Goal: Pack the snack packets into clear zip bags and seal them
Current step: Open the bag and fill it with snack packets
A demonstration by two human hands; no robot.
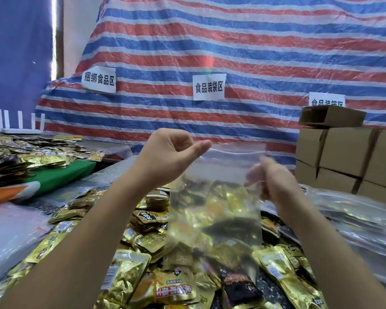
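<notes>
I hold a clear zip bag (216,210) up in front of me, above a pile of gold and dark snack packets (129,279). My left hand (167,157) pinches the bag's top left corner at the zip strip. My right hand (267,177) is blurred and grips the bag's right side just below the zip. Several packets show through the plastic in the lower part of the bag. I cannot tell whether the zip is closed.
More packets are heaped at the far left (20,152) beside a green sheet (60,175). Cardboard boxes (348,157) are stacked at the right. Clear plastic bags (354,210) lie under them. A striped tarpaulin (232,52) with paper signs hangs behind.
</notes>
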